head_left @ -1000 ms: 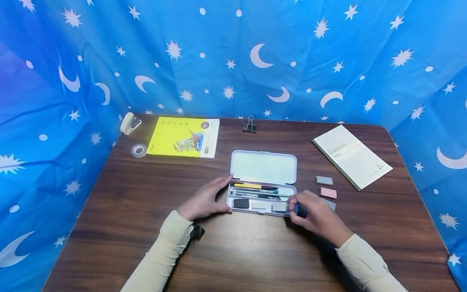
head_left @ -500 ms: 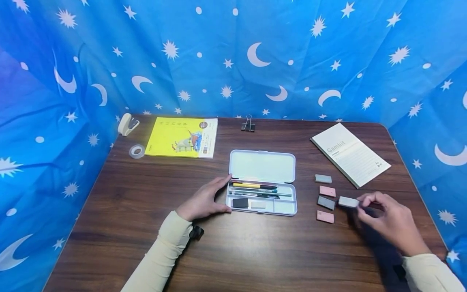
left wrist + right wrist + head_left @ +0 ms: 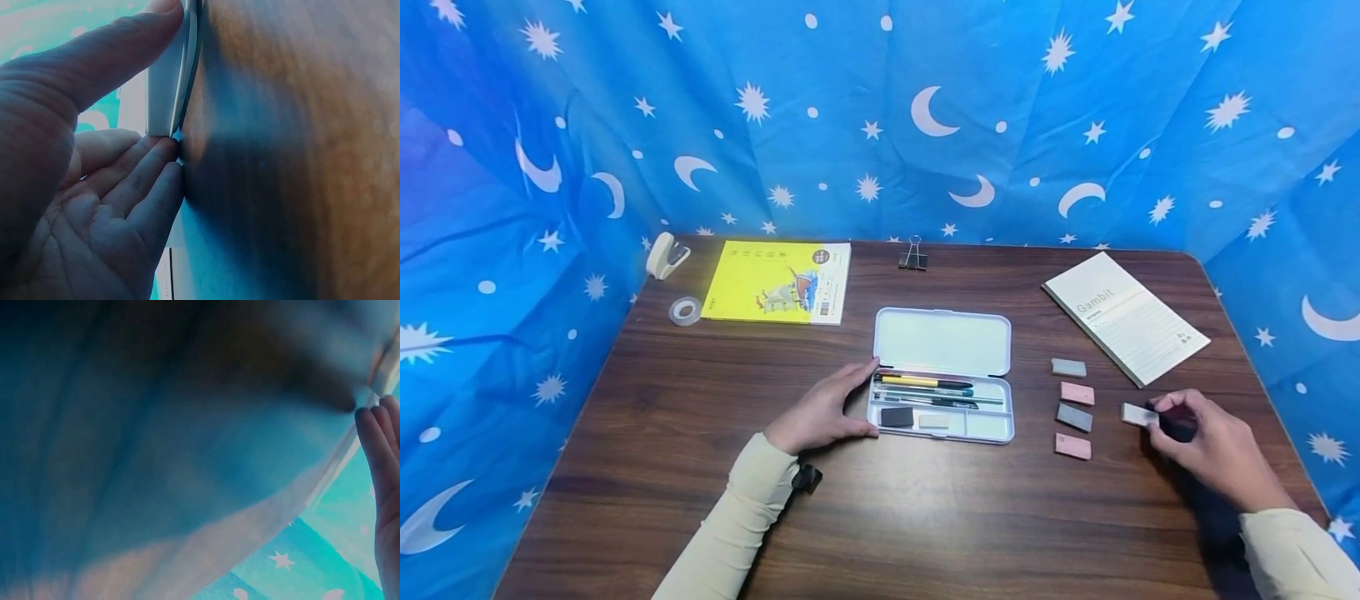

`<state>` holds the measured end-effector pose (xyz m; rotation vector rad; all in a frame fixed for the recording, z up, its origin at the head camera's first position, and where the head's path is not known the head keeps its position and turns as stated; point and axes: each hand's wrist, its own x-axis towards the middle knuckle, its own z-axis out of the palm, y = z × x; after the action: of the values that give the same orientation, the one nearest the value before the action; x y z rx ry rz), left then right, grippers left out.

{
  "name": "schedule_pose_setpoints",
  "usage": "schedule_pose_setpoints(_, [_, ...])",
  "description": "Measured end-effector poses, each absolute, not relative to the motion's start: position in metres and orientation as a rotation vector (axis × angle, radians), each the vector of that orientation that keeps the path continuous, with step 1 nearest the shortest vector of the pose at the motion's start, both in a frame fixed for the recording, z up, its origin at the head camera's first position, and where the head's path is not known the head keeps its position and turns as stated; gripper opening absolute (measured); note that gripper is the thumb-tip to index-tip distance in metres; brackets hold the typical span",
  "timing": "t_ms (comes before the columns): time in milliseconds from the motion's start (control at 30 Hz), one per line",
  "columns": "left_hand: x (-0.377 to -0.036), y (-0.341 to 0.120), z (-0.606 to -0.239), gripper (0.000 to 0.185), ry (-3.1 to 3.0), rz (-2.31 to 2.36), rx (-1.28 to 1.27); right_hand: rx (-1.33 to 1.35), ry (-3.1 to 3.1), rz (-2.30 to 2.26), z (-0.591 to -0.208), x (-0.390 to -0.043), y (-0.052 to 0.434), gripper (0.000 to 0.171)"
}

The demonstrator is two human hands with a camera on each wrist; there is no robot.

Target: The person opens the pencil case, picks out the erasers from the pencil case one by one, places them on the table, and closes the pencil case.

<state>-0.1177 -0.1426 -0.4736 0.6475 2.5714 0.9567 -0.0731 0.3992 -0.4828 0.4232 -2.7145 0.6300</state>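
A white pencil case (image 3: 942,342) lies open on the table. My left hand (image 3: 820,412) grips its left end, thumb at the near corner and fingers at the far one; the left wrist view shows the case's end wall (image 3: 164,94) between them. Inside are several pens (image 3: 922,382), a dark eraser (image 3: 897,417) and a white eraser (image 3: 933,421); the right compartment (image 3: 988,427) holds nothing. On the right, my right hand (image 3: 1213,450) pinches a whitish eraser (image 3: 1137,415) at its right end, low over the table. The right wrist view shows only the fingers (image 3: 375,444).
Between case and right hand lie a pale eraser (image 3: 1069,367), a pink one (image 3: 1077,393), a grey one (image 3: 1074,417) and another pink one (image 3: 1072,446). Behind are a notepad (image 3: 1126,318), binder clip (image 3: 913,260), yellow booklet (image 3: 775,282), tape roll (image 3: 685,311) and stapler (image 3: 664,257).
My right hand has taken the whitish eraser out of the case's right compartment and carried it right, past the loose erasers, then lower to the table. My left hand stays at the case.
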Motion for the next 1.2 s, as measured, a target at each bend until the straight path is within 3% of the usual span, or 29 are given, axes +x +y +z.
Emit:
schedule_pose_setpoints(467, [-0.117, -0.141, -0.469, 0.105, 2.561, 0.955, 0.599, 0.560, -2.699, 0.518, -0.478, -0.088, 0.391, 0.048])
schedule_pose_setpoints(567, [-0.117, -0.141, -0.470, 0.105, 2.566, 0.951, 0.623, 0.533, -2.682, 0.528, -0.474, -0.089, 0.382, 0.044])
schedule_pose_setpoints(633, [-0.118, -0.141, -0.471, 0.105, 2.568, 0.951, 0.647, 0.546, -2.629, 0.545, -0.469, -0.089, 0.371, 0.031])
schedule_pose_setpoints(667, [-0.119, -0.140, -0.472, 0.105, 2.570, 0.950, 0.657, 0.564, -2.592, 0.568, -0.467, -0.090, 0.362, 0.029])
schedule_pose_setpoints(800, [-0.119, -0.141, -0.474, 0.105, 2.574, 0.944, 0.668, 0.778, -2.397, 0.666, -0.456, -0.097, 0.303, 0.057])
schedule_pose_setpoints(1000, [-0.118, -0.142, -0.474, 0.106, 2.578, 0.947, 0.667, 1.207, -2.328, 0.832, -0.449, -0.101, 0.196, 0.015])
schedule_pose_setpoints(1200, [-0.118, -0.142, -0.475, 0.105, 2.575, 0.984, 0.707, 1.375, -2.463, 0.833, -0.456, -0.106, 0.134, 0.031])
